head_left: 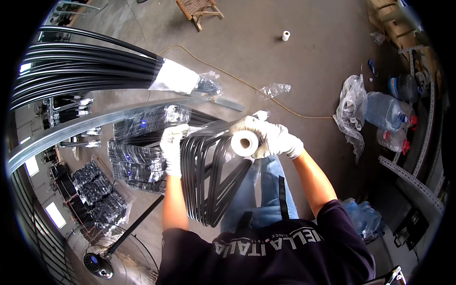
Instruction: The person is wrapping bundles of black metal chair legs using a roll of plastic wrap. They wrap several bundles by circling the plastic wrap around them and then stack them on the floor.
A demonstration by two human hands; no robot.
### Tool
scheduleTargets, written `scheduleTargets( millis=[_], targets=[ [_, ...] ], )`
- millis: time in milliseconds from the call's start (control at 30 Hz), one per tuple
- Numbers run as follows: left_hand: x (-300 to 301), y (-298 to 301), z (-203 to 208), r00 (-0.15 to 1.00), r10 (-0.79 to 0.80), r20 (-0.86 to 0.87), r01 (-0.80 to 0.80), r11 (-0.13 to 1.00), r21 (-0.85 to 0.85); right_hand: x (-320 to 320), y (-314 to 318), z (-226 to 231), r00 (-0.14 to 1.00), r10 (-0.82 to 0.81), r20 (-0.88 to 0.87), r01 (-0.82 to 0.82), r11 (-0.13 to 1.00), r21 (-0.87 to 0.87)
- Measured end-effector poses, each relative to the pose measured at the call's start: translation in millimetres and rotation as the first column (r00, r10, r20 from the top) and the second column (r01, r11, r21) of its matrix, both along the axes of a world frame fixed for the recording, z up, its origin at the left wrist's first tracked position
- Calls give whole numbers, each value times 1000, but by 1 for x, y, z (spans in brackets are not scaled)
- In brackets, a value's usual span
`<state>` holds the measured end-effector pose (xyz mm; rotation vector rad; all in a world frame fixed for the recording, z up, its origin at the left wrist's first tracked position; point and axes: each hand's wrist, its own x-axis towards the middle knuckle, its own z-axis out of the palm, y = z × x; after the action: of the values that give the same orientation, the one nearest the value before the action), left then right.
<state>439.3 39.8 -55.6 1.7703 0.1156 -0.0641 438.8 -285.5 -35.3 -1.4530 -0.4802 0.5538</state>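
Both of my hands wear white knit gloves. In my right hand (pixel 270 138) is a roll of clear stretch film (pixel 245 143), its pale core facing up. A strip of film runs left from the roll across the top of a bundle of bent black tubes (pixel 204 175). At the left end of this strip my left hand (pixel 172 148) is closed, its fingertips pressed on the film beside the bundle. The tubes hang in front of my legs, and their far parts are hidden under film and metal.
A grey metal bar (pixel 95 118) crosses from the left. Above it lie long black tubes (pixel 95 66) with a white-wrapped end. Film-wrapped bundles (pixel 137 161) stand left, above a fan (pixel 99 263). Water jugs (pixel 384 110), crumpled plastic (pixel 350 111) and a wooden stool (pixel 199 10) stand around.
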Motion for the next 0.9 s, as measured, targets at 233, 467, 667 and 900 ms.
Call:
scheduleTargets(
  millis=[233,467,667,900],
  targets=[
    [-35,-43,-25,969,210,-129,-239,929,-282,-80,16,-26,858,-507,84,514,853,-93],
    [-95,-51,-17,991,-2,-130,-16,990,-141,-157,37,-29,764,-638,-96,633,770,-79],
    [-139,-43,-76,975,-39,-220,-109,775,-622,-160,82,-29,690,-708,-146,694,706,-144],
    [-149,-33,-60,884,-371,-283,181,832,-525,-159,91,-10,673,-715,-190,665,698,-268]
  ],
)
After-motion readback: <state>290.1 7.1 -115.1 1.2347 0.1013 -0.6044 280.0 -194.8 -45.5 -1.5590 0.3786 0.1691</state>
